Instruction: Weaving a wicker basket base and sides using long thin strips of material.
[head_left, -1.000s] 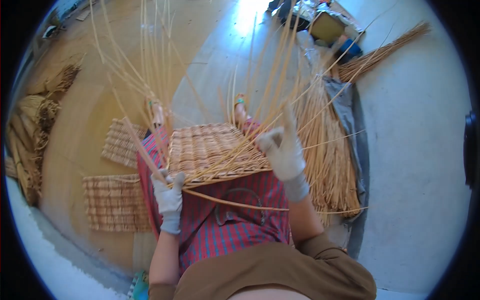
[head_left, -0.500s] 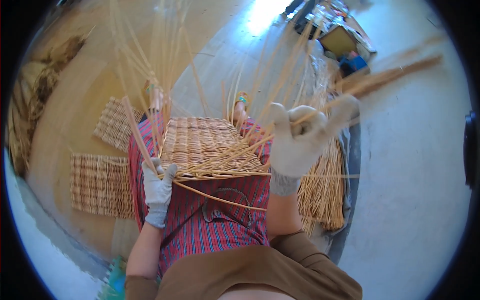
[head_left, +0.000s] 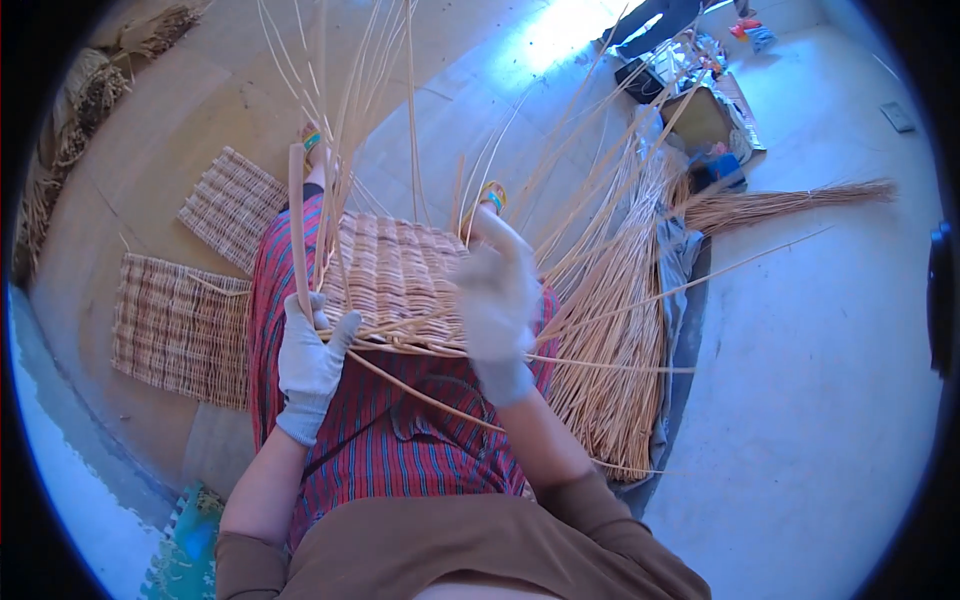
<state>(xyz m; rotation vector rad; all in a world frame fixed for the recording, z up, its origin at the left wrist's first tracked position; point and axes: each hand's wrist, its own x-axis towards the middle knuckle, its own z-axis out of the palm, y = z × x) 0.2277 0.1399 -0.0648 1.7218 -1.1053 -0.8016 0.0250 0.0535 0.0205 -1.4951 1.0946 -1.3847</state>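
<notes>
A woven wicker panel (head_left: 395,275) rests across my lap, with long loose canes (head_left: 345,110) standing up from its far and side edges. My left hand (head_left: 312,362), in a white knit glove, is closed round its near left corner, where a thick stake (head_left: 297,220) rises beside the thumb. Over the panel's right part is my gloved right hand (head_left: 498,305), smeared by motion, so its fingers and anything in them cannot be made out. A thin cane (head_left: 425,397) trails below the near edge, across my red checked skirt (head_left: 390,470).
Left of me, two woven panels (head_left: 185,330) lie on the floor. To the right is a heap of cut canes (head_left: 610,380) on a grey cloth, with a brown twig bundle (head_left: 790,205) beyond. A person's legs (head_left: 665,25) show near a box (head_left: 700,120).
My right hand has swung left and inward from beyond the panel's right side to over its right part. My left hand keeps its hold at the corner. The whole view has shifted a little.
</notes>
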